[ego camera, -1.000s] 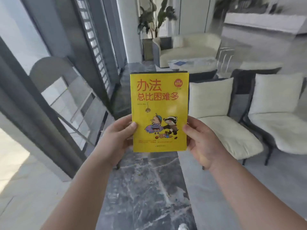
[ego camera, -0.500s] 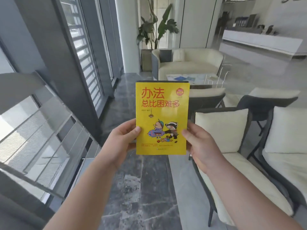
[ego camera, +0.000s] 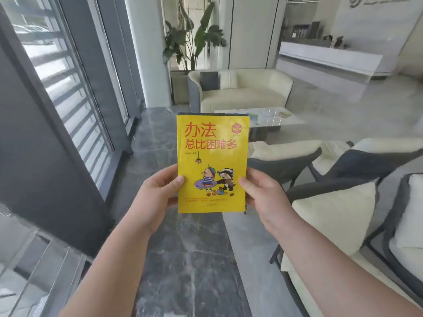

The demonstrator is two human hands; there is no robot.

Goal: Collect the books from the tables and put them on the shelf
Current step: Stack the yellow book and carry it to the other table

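A yellow book (ego camera: pixel 212 143) with red characters and a cartoon on its cover is held upright in front of me, cover facing me. My left hand (ego camera: pixel 158 193) grips its lower left edge, thumb on the cover. My right hand (ego camera: pixel 261 193) grips the lower right edge the same way. A darker edge shows behind the top of the yellow cover; I cannot tell whether it is a second book. Further off, a low white table (ego camera: pixel 283 121) carries several flat books or leaflets (ego camera: pixel 258 115).
Grey armchairs with cream cushions (ego camera: pixel 338 211) line the right side. A cream sofa (ego camera: pixel 242 90) and a potted plant (ego camera: pixel 194 42) stand beyond the table. Windows with louvres (ego camera: pixel 68 88) and a clear rack (ego camera: pixel 39 277) are on the left. A dark marble floor strip (ego camera: pixel 183 259) runs ahead.
My view has moved forward along the marble strip and lifted; the sofa and low table are nearer. The book stays held in both hands the same way.
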